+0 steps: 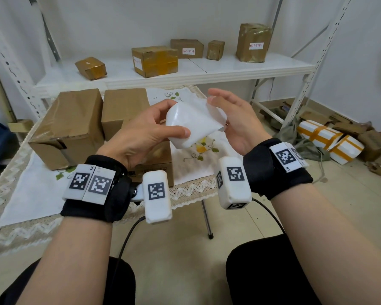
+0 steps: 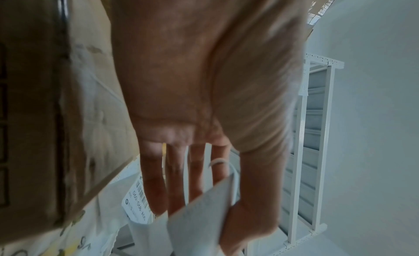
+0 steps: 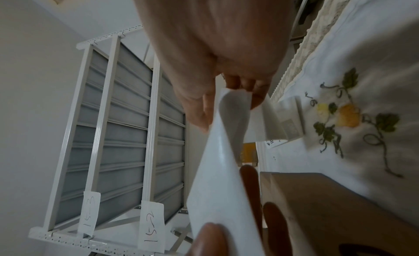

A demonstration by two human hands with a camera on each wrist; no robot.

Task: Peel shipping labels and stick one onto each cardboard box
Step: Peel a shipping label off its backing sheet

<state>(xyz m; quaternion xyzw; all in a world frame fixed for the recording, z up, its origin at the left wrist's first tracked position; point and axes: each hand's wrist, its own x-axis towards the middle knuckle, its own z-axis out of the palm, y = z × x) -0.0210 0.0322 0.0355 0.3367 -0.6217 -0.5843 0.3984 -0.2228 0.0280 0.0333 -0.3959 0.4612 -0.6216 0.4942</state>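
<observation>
Above the table I hold a white label sheet (image 1: 185, 126) between both hands. My left hand (image 1: 158, 124) grips its lower left part, thumb across the front and fingers behind. My right hand (image 1: 210, 96) pinches the upper right corner of a label (image 1: 216, 115), which curls away from the backing. In the right wrist view the label (image 3: 233, 113) bends off the sheet (image 3: 217, 179) at my fingertips (image 3: 256, 98). The left wrist view shows the sheet (image 2: 199, 211) clamped under my thumb. Plain cardboard boxes (image 1: 68, 126) (image 1: 123, 111) stand on the table's left, and a smaller box (image 1: 158, 161) sits under my left hand.
The table has an embroidered white cloth (image 1: 198, 170). Behind it a white shelf (image 1: 207, 69) carries several taped boxes, some with small labels (image 1: 188, 51). Loose printed labels (image 2: 136, 200) lie on the cloth. Foam boxes (image 1: 330, 139) and cardboard scraps lie on the floor to the right.
</observation>
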